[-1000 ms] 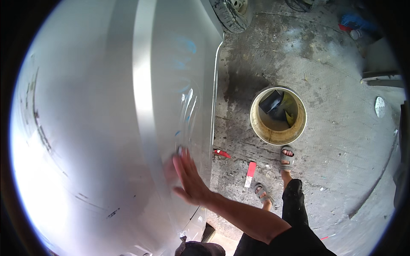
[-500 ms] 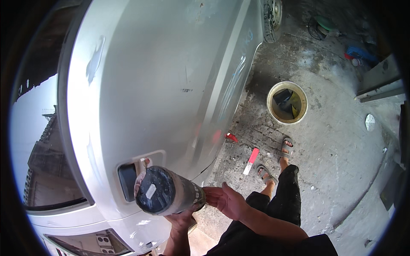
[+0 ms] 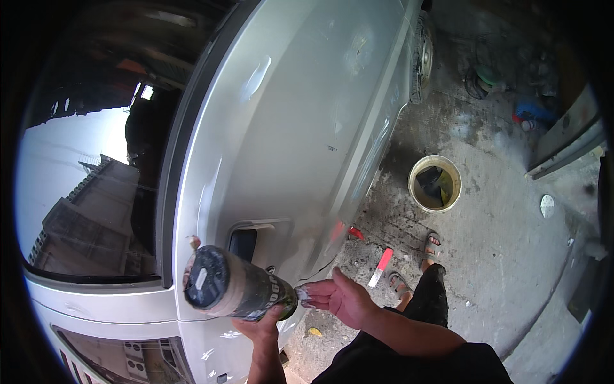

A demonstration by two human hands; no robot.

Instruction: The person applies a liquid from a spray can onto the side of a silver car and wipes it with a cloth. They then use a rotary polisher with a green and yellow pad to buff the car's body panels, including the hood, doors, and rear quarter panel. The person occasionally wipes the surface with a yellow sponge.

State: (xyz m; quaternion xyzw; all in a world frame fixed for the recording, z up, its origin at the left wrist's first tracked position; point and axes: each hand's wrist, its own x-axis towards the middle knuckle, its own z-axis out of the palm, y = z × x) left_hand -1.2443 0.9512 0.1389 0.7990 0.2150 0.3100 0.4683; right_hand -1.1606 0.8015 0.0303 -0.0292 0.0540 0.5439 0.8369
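My left hand (image 3: pixel 262 325) is wrapped round the underside of a dark cylindrical can (image 3: pixel 259 291) with a pale, smeared band. Its round dark end (image 3: pixel 208 276), bearing a small pale patch, points up and to the left. My right hand (image 3: pixel 342 299) is beside the can's lower end, palm turned inward and fingers stretched out. Something greyish-white shows at its fingertips; whether they touch the can I cannot tell. Behind the can is the silver side panel (image 3: pixel 281 173) of a vehicle, with a recessed door handle (image 3: pixel 243 243).
A pale bucket (image 3: pixel 412 185) with murky liquid and dark pieces stands on the concrete floor. Near my sandalled feet lie a red-and-white strip (image 3: pixel 382 265), a red object (image 3: pixel 355 233) and a small yellow piece (image 3: pixel 314 331). A vehicle window (image 3: pixel 96 211) is at the left.
The view has shifted, so the vehicle and bucket sit further right and lower. The can has swung leftward past the door handle. Greyish-white matter now shows at my right fingertips.
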